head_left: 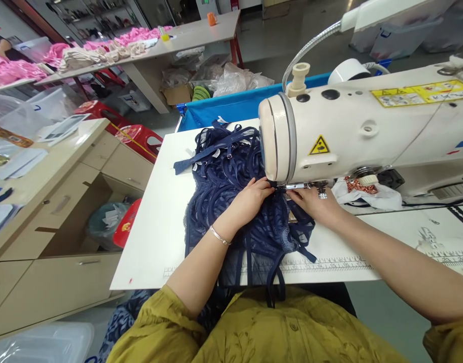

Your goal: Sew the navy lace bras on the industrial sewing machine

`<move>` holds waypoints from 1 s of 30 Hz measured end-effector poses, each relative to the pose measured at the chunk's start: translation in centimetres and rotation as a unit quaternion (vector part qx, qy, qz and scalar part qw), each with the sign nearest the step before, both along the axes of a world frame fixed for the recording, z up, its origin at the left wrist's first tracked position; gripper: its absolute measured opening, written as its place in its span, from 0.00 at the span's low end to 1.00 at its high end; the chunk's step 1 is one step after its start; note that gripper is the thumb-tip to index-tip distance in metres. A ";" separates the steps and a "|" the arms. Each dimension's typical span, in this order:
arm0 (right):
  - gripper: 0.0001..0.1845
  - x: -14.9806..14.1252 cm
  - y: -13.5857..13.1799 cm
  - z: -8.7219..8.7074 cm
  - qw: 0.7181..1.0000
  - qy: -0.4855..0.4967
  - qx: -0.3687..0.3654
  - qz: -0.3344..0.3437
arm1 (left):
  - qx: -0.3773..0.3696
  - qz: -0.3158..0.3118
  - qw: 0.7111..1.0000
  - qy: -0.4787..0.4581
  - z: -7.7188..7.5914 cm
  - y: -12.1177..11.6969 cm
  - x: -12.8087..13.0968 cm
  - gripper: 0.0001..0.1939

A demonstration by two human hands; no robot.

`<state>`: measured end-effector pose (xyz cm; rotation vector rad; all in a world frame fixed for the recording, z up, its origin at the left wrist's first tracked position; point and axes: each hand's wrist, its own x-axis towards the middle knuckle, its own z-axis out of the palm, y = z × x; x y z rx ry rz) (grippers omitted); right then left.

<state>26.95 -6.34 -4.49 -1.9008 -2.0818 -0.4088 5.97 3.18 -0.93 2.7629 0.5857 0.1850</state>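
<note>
A navy mesh-and-lace lingerie garment point(291, 234) lies bunched beneath the head of a white sewing machine point(340, 126), its narrow straps trailing toward the table's front edge. My left hand point(252, 201) presses on the garment just left of the needle area, fingers bent together and gripping the cloth. On the other side, my right hand point(316, 202) pinches the garment's edge close to the presser foot, its fingertips partly hidden by the machine. More navy lingerie point(225, 151) with straps, sliders and white labels is piled behind my left hand. The needle itself is hidden.
The white sewing table point(148, 242) has a printed ruler along its front. Behind it hangs a blue cloth trough point(216, 108). A drawer cabinet point(65, 201) and red stools point(135, 138) stand to the left. Pink fabric point(12, 70) covers a far table, where another person's arm shows.
</note>
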 end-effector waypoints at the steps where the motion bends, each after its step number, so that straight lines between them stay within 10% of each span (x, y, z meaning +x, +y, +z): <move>1: 0.15 0.0 0.0 0.0 1.000 -0.004 -0.001 -0.001 | -0.003 0.000 1.000 0.001 0.0 0.0 0.0 0.21; 30: 0.16 -0.3 -0.1 0.3 1.000 -0.017 0.013 -0.008 | 0.074 0.023 0.996 0.032 0.2 -0.7 0.2 0.20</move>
